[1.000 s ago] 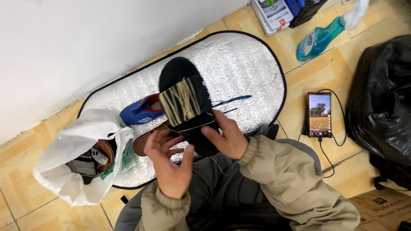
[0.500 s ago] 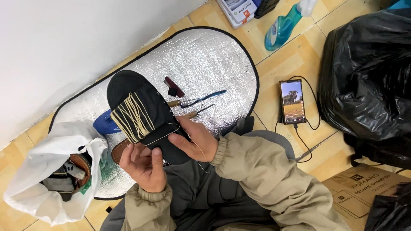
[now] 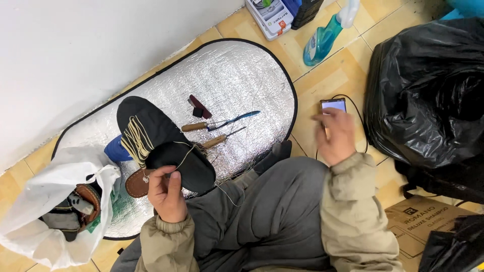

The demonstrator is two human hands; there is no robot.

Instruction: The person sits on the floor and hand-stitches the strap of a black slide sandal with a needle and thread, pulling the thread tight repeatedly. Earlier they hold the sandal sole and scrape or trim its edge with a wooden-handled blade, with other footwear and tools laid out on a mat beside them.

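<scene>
Black oval insole (image 3: 161, 146) wrapped with cream thread is pinched at its near edge by left hand (image 3: 164, 194), over silver mat (image 3: 232, 75). Right hand (image 3: 334, 136), fingers loosely spread, blurred, covers most of phone (image 3: 334, 105).

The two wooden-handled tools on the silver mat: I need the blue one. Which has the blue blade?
The upper wooden-handled tool, farther from the person; the lower wooden-handled tool ends in a thin bare metal point.

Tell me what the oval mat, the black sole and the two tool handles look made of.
Oval mat: silvery foil-like sheeting, crinkled and shiny, with a black edge. Black sole: matte, probably rubber or foam, wound with pale thread. Tool handles: brown with a warm sheen, likely wood.
</scene>
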